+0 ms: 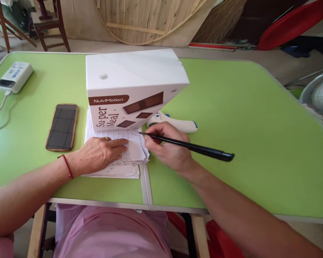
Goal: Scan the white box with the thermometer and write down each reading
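Observation:
My left hand lies flat on a stack of handwritten papers, fingers stretched out to the right. A ring and a red string bracelet show on that arm. My right hand is closed around a black pen, whose tip is at the upper right of the top sheet, beside a small drawn circle. Just behind the papers stands a white box printed "NutriMotion Super Meal"; its lower edge covers part of the writing. Beyond my right hand rests a white and blue handheld device, partly hidden by the box and hand.
On the green folding table, a phone lies left of the papers. A white power bank with a cable sits at the far left. Behind the table are a wooden chair, a round wooden panel and a straw broom.

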Motion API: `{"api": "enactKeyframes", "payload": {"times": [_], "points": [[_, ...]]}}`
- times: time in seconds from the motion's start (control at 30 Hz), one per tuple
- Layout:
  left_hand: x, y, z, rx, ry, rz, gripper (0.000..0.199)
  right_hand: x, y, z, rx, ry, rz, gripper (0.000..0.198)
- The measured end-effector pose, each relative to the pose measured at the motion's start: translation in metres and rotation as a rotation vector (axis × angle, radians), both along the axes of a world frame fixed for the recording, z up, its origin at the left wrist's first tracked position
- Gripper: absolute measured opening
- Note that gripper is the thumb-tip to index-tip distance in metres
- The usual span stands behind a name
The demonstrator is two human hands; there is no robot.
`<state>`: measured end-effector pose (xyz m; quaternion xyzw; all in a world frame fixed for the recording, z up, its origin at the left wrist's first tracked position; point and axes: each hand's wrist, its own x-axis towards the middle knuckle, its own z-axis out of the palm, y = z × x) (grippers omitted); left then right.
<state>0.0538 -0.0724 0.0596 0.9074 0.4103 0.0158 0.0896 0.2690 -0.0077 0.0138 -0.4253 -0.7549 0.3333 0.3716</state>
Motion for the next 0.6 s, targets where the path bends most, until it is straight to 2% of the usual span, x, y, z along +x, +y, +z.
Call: {"api": "enactKeyframes", "payload": {"times": [0.13,0.23,0.43,0.6], "points": [[-0.002,0.000,-0.001,-0.017,-0.034,-0.003,0.027,0.018,0.008,0.011,0.201,-0.138,0.098,0.014],[-0.004,0.001,-0.001,-0.022,-0.062,-0.005,0.026,0.034,0.013,0.015,0.281,-0.325,0.125,0.018],[-0.006,0.004,0.003,-0.066,-0.042,0.018,0.022,0.056,0.019,0.012,0.274,-0.508,0.314,0.018],[-0.003,0.004,0.005,-0.112,0.052,0.051,0.021,0.053,0.020,0.004,0.272,-0.459,0.430,0.019]]}}
